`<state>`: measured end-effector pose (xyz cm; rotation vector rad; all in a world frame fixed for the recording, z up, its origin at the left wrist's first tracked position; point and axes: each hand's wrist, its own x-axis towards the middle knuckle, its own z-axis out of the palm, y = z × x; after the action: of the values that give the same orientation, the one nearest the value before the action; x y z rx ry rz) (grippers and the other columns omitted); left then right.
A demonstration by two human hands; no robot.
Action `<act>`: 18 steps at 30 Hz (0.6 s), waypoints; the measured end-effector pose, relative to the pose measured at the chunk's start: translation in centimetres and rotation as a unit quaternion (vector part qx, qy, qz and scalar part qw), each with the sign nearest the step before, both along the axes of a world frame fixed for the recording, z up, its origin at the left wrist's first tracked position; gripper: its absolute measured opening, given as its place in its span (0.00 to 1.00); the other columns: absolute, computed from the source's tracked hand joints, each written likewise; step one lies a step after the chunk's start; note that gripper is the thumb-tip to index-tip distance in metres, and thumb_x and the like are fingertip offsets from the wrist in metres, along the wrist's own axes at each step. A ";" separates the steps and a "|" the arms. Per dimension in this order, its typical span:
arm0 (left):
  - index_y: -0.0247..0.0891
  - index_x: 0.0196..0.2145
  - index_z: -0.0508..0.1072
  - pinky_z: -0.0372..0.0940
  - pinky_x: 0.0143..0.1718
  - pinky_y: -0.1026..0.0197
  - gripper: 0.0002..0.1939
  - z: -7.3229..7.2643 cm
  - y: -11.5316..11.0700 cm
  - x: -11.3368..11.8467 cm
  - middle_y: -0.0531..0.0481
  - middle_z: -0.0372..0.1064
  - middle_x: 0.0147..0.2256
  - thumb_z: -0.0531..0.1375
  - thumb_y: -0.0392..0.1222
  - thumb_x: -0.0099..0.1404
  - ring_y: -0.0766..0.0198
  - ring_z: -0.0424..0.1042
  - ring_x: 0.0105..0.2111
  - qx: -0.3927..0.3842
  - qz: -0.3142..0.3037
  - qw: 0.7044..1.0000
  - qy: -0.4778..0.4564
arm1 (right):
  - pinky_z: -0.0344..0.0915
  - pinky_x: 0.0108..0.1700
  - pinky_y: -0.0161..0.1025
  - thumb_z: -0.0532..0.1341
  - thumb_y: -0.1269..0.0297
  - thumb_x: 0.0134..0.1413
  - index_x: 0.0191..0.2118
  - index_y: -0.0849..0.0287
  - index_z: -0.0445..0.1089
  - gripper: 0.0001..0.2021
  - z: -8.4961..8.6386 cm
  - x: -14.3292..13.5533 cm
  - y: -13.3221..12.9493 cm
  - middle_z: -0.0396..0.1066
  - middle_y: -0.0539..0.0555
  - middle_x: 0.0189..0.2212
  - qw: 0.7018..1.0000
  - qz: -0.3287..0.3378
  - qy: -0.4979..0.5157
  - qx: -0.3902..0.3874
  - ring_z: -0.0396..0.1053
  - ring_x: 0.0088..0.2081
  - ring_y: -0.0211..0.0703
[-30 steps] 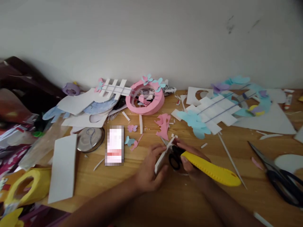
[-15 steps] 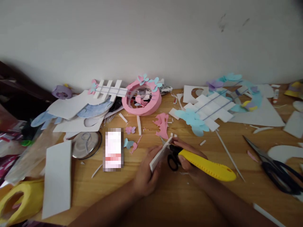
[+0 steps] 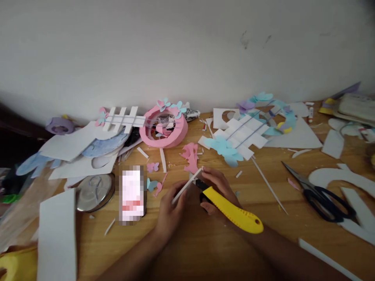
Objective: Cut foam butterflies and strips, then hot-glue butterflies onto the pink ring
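My left hand (image 3: 170, 210) is closed on a small white foam board piece (image 3: 185, 186), which stands tilted and shows mostly its narrow edge. In my right hand (image 3: 222, 187) lies a utility knife with a yellow handle (image 3: 234, 210), its black front end against the near side of the piece. My right fingertips reach round to the piece's upper end. The blade is mostly hidden. Pink paper scraps (image 3: 191, 156) lie just beyond my hands. Left of them are paper butterflies (image 3: 151, 185) and a phone (image 3: 131, 195) with a blurred screen.
Large dark-handled scissors (image 3: 319, 199) lie at right among white foam offcuts (image 3: 331, 175). A pink ring (image 3: 180, 134) with butterflies and a blue-decorated white lattice (image 3: 243, 132) stand near the wall. At left are a round metal lid (image 3: 95, 193) and a white board (image 3: 57, 234).
The view has swung right, so the table things appear farther left. The foam piece has turned to show more of its edge. Both hands keep their holds.
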<state>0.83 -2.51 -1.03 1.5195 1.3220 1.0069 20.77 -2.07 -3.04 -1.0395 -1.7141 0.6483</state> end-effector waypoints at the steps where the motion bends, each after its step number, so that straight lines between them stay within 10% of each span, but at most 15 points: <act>1: 0.39 0.48 0.75 0.71 0.45 0.57 0.14 0.0 0.1 -0.1 0.45 0.78 0.45 0.56 0.46 0.71 0.57 0.77 0.45 -0.004 0.008 1.000 0.011 | 0.68 0.55 0.54 0.67 0.49 0.52 0.64 0.49 0.61 0.34 -0.1 -0.1 -0.1 0.63 0.61 0.57 1.000 -0.019 0.019 0.000 0.64 0.58 0.59; 7: 0.42 0.51 0.77 0.70 0.51 0.55 0.16 -0.4 -0.1 -0.5 0.47 0.78 0.48 0.55 0.46 0.72 0.56 0.76 0.48 0.051 0.068 0.995 0.052 | 0.70 0.37 0.43 0.67 0.51 0.53 0.55 0.47 0.66 0.24 -0.1 -0.1 -0.9 0.62 0.52 0.36 0.979 -0.113 0.167 0.003 0.65 0.35 0.45; 18: 0.44 0.54 0.75 0.66 0.58 0.50 0.15 -0.9 -0.2 -1.3 0.46 0.75 0.52 0.56 0.42 0.71 0.55 0.73 0.53 0.118 0.163 0.977 0.076 | 0.71 0.40 0.38 0.69 0.61 0.53 0.43 0.49 0.70 0.12 0.6 0.6 -0.5 0.71 0.52 0.39 0.977 -0.154 0.140 -0.035 0.72 0.40 0.44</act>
<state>-0.44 -2.70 -1.92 1.6133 1.6454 1.3125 21.33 -2.59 -2.40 -1.1726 -1.2620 0.6237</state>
